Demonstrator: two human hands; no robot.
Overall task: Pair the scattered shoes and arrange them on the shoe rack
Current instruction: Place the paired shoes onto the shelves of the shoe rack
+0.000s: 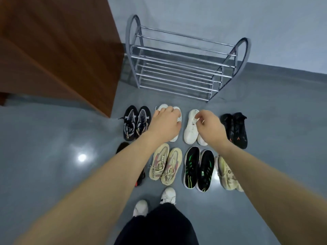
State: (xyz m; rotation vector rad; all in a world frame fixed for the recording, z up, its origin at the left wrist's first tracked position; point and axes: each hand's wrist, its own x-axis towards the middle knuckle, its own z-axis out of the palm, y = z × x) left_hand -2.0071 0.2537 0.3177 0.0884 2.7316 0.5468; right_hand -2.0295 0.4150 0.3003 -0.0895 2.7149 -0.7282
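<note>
Left hand fingers curled over a white mesh sneaker pair, gripping it on the grey glossy floor; right hand pinches the second white sneaker pair at the laces; other pairs in rows alongside; chrome tube shoe rack just beyond, bare.

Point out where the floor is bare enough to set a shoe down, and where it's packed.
Free: the floor strip between the shoe rack and the far row of shoes, and the wide glossy floor left of the black mesh pair. Crowded: both shoe rows, where the left hand and right hand reach onto white sneakers.
</note>
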